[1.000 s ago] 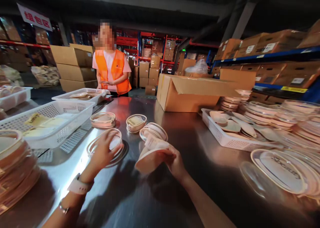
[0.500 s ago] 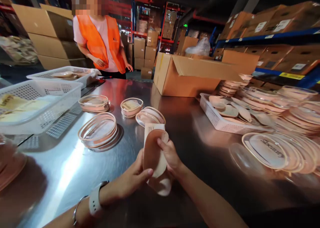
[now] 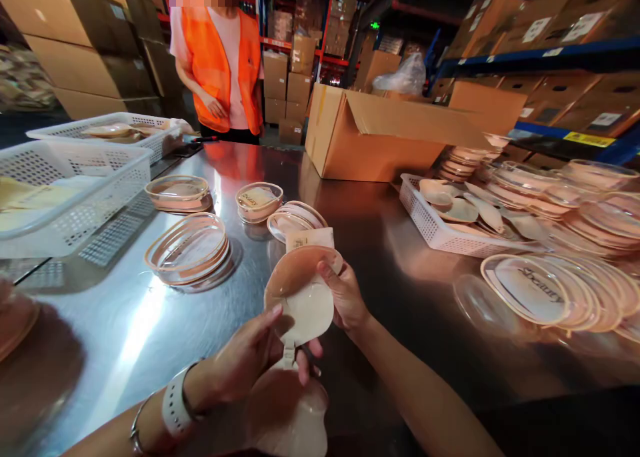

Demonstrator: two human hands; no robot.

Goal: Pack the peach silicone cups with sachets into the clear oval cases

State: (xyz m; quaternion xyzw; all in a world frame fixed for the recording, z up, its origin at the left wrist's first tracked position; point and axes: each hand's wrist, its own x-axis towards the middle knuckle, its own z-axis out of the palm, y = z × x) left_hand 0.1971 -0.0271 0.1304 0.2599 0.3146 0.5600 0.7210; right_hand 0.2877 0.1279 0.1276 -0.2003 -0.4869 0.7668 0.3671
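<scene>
Over the front of the table I hold a beige stick-on bra (image 3: 300, 310), its two cups joined by a small clasp (image 3: 289, 354). My left hand (image 3: 255, 350) grips the lower left of the upper cup, thumb on its face and fingers behind, near the clasp. The second cup (image 3: 287, 410) hangs below, toward me. My right hand (image 3: 345, 293) pinches the upper cup's right edge with the thumb on top. Behind the upper cup a pale card or packet (image 3: 310, 238) sticks out; which hand holds it is hidden. Just beyond stands a short stack of oval clear cases (image 3: 295, 220).
More oval cases (image 3: 187, 250) stand to the left, and many pile up at right (image 3: 545, 290). White baskets (image 3: 75, 210) line the left side; another basket (image 3: 430, 230) with loose cups is at right. A cardboard box (image 3: 375, 137) and a person in an orange vest (image 3: 220, 70) are across the metal table.
The bra has spread open: the cups lay overlapped before, and now one hangs below the other with the clasp showing. My left hand has shifted lower and to the left.
</scene>
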